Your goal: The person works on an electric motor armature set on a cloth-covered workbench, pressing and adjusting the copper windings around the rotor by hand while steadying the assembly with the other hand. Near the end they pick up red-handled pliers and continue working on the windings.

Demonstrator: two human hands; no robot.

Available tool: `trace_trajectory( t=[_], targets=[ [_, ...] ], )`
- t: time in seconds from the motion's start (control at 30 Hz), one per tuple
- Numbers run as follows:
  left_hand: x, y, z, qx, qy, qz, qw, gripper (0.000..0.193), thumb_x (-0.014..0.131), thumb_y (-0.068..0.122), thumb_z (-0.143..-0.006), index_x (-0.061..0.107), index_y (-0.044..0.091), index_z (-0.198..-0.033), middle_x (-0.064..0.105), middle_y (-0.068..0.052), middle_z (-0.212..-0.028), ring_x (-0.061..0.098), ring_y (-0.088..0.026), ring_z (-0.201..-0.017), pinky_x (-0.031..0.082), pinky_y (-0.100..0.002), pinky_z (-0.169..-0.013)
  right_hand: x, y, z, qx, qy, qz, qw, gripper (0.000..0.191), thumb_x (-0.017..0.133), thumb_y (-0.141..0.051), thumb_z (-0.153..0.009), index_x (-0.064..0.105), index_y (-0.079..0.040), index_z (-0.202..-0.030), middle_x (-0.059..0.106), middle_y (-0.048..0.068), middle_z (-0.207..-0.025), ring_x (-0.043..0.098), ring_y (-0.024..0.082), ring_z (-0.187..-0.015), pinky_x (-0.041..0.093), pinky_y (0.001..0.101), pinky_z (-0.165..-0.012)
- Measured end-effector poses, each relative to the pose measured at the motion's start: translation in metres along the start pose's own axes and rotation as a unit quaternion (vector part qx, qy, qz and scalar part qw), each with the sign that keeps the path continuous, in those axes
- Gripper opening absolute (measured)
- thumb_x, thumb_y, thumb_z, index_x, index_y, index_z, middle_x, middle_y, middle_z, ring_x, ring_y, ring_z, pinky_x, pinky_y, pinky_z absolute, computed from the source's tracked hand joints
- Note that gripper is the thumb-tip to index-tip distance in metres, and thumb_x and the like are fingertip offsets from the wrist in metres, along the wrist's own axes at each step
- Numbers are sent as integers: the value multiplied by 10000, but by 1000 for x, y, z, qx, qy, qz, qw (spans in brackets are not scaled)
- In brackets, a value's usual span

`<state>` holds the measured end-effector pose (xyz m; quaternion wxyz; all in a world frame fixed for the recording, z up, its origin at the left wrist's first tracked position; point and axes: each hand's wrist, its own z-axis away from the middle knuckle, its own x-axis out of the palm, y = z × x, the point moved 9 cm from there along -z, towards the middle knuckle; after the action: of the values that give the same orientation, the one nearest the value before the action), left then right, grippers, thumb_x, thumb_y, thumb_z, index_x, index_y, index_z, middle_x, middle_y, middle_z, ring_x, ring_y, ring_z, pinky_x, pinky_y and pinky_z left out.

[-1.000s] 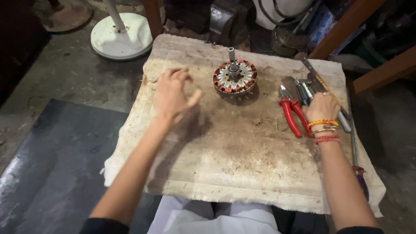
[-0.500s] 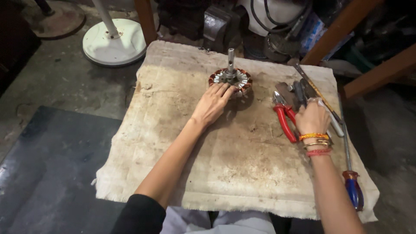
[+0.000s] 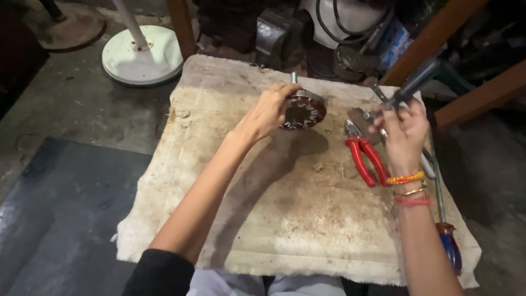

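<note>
The left hand (image 3: 271, 109) grips the round motor part (image 3: 302, 108) on the cloth (image 3: 285, 219). The right hand (image 3: 404, 131) clasps a screwdriver (image 3: 408, 87). Holding the part steady and tipped helps.

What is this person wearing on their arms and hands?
The left hand is bare, with a black sleeve pushed up near the elbow. The right hand wears no glove; its wrist carries an orange beaded bracelet, a thin bangle and a red thread band.

Red-handled pliers (image 3: 362, 155); stained beige cloth (image 3: 285, 230); blue-red screwdriver handle (image 3: 450, 246).
</note>
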<state>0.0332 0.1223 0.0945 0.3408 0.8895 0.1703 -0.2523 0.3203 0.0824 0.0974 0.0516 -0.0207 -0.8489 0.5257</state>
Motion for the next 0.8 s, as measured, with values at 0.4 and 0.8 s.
trace_trajectory(
  t=[0.4, 0.8],
  targets=[
    [4, -15, 3, 5, 34, 50, 998, 435, 597, -30, -892, 612, 23, -1323, 670, -203, -1218, 616, -417, -1150, 496, -469, -999, 112, 14, -50, -63, -65, -53, 994, 221, 655, -4, -1055, 517, 1, -1227, 751, 145, -1064, 774, 217, -964, 671, 346, -857],
    [2, -10, 4, 7, 44, 38, 998, 435, 622, -20, -902, 612, 39, -1334, 676, -194, -1206, 617, -418, -1159, 496, -468, -1007, 128, -7, -45, -82, -48, 79, 992, 263, 722, 10, -1004, 518, 47, -1165, 754, 140, -965, 788, 187, -856, 681, 307, -728]
  ],
)
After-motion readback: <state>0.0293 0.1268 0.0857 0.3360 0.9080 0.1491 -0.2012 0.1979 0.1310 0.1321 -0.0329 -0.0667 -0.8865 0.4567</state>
